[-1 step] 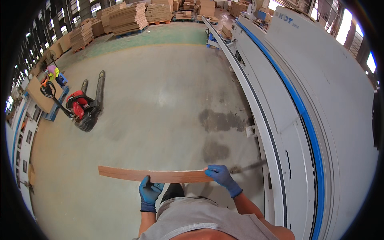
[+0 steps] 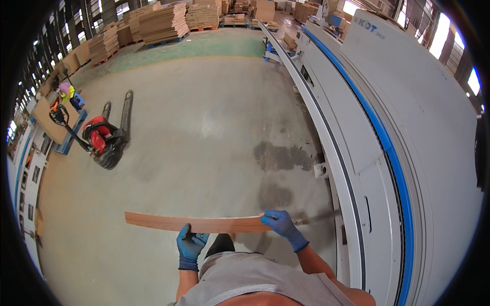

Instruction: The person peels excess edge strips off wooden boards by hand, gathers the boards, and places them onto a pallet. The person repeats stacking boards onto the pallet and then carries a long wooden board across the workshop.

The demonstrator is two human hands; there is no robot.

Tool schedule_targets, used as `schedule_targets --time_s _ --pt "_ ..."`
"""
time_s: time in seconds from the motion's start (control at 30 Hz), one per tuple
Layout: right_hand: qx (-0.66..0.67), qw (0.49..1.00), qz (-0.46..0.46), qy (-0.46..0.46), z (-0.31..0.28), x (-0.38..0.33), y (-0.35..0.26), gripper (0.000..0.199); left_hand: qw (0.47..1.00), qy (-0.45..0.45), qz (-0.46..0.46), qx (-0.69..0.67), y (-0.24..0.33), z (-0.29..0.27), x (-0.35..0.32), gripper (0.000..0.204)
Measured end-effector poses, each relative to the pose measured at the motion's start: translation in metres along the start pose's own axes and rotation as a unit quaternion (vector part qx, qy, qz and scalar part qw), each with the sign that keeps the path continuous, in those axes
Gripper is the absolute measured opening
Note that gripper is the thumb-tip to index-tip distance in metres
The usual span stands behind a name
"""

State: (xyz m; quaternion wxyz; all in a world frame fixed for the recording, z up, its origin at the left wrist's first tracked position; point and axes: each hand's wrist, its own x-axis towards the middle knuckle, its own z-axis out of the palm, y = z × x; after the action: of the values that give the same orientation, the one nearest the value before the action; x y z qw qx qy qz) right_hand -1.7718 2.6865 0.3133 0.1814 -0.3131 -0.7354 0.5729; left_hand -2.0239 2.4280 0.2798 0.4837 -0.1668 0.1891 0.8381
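Note:
A long, narrow brown wood-grain strip of board [image 2: 219, 224] stretches crosswise in front of my body, its left end reaching well past my hands. My left hand [image 2: 191, 244], in a blue work glove, grips its lower edge near the middle, thumb on the upper face and fingers underneath. At the strip's right end, my right hand [image 2: 282, 224], also gloved in blue, is closed around it with a bare fingertip showing. The undersides of both grips are hidden.
A long grey machine [image 2: 352, 148] with a blue stripe runs along my right. On the left are a red and black pallet truck [image 2: 104, 138] and a bending person [image 2: 66, 93] beside a pallet of boards [image 2: 50, 120]. Board stacks [image 2: 164, 24] stand far ahead.

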Motion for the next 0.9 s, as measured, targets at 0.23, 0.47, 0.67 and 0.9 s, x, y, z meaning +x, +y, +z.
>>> schedule_targets --time_s 0.23,0.47,0.67,0.9 --pt "0.068 0.992 0.090 0.056 -0.027 0.214 0.008 0.020 0.999 -0.028 -0.042 0.021 0.045 0.082 0.247 0.029" --pt "0.109 0.981 0.104 0.126 -0.082 0.394 -0.008 0.020 0.988 -0.062 -0.059 0.129 0.090 0.244 0.441 0.034" --pt "0.180 0.963 0.115 0.166 -0.124 0.575 0.025 0.021 0.969 -0.087 -0.042 0.226 0.120 0.336 0.604 0.040" --pt "0.173 0.967 0.134 0.133 -0.174 0.842 0.008 0.018 0.977 -0.057 -0.007 0.205 0.165 0.438 0.799 0.043"
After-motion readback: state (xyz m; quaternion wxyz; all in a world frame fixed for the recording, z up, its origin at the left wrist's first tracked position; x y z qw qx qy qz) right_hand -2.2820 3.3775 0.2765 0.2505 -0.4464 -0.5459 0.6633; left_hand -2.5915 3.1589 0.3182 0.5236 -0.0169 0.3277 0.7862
